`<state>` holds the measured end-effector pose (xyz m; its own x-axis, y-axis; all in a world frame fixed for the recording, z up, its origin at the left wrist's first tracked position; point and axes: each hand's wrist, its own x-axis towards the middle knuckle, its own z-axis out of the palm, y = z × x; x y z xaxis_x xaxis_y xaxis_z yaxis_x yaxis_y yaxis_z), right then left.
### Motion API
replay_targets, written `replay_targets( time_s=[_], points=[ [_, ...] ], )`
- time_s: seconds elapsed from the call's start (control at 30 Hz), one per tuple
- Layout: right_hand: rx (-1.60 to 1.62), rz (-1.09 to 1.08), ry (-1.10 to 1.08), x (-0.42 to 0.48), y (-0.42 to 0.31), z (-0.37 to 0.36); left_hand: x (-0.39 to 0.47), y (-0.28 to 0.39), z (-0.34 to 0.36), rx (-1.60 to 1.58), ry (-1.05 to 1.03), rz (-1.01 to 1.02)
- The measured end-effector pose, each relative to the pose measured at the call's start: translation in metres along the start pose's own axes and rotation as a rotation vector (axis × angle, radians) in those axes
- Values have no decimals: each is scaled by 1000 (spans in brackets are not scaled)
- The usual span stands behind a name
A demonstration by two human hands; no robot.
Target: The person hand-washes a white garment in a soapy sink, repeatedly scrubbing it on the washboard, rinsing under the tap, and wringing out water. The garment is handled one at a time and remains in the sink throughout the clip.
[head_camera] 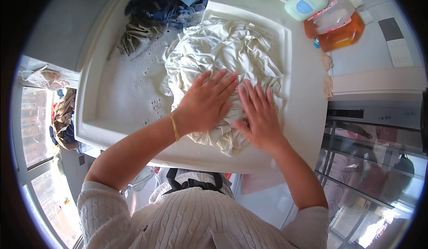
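Observation:
A wet, crumpled white cloth [220, 45] covers the right part of a white laundry sink [287, 48], and its near edge hangs over the sink's front rim. My left hand [209, 100] lies palm down on the fabric, with a yellow band around the wrist. Beside it, to the right, my right hand [259, 115] also rests flat on the cloth, fingers spread. Neither hand is visibly gripping the cloth. Soapy water [133, 85] with bubbles fills the basin on the left.
Dark blue clothes [160, 6] and a brownish cloth [135, 36] lie in the basin's far left corner. A pale green pump bottle [306, 3] and bottles of amber liquid [344, 34] stand at the upper right. More clothes [65, 118] hang at the left by a window [36, 125].

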<state>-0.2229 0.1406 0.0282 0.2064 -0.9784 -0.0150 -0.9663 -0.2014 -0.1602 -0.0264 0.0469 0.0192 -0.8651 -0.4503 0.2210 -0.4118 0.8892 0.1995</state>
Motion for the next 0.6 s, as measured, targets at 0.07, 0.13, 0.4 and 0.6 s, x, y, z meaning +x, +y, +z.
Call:
replay_targets(
  time_s=[0.07,0.13,0.4,0.6],
  points=[
    [-49,114,105,33,11,-1,26,-11,4,78,63,25],
    [-85,298,241,85,40,0,76,-28,15,296,86,4],
    [138,43,-70,10,35,-9,1,0,-2,-322,-92,50],
    [107,231,311,71,31,-7,-53,0,-30,-318,-25,-284]
  ],
)
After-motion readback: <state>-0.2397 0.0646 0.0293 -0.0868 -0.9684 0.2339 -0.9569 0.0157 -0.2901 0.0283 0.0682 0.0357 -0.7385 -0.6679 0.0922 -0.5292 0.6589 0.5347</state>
